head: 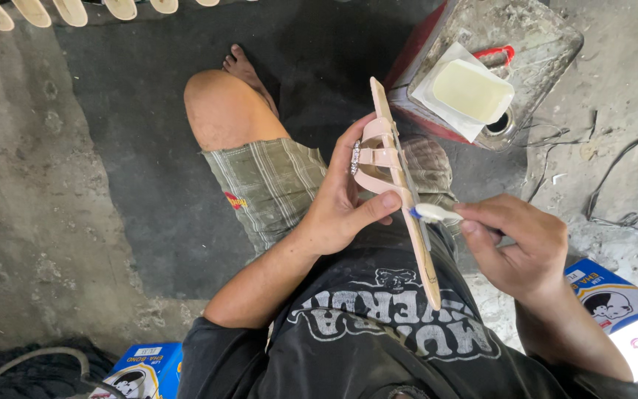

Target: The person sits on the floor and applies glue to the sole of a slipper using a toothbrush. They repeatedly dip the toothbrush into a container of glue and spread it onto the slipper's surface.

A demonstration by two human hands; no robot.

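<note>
- The left hand (345,210) was closed on a pale pink sandal (395,174), thumb pressed along the thin sole and fingers curled behind the straps — the sandal stood on edge above the lap, its length running away from the body.
- The right hand (520,247) pinched a small brush (437,213) between thumb and fingertips; the white, glue-coated bristle end touched the sole's edge just beside the left thumb.
- The sandal's sole looked flat, stiff and tan on its bare side, with smooth, glossy pink straps and a small glittering ornament (354,158) on one strap.
- Beyond the sandal stood a battered square metal can (537,41), red on its side, grey and crusted on top, with a round opening near the corner.
- On the can rested a shallow white tray (471,90) holding a creamy, pale yellow liquid — it sat on a sheet of white paper.
- Blue-and-white cardboard boxes lay on the rough concrete floor (23,185), one box (618,303) near the right forearm and another box (142,369) by the left elbow.
- A row of pale soles (75,11) lined the top edge of the view.
</note>
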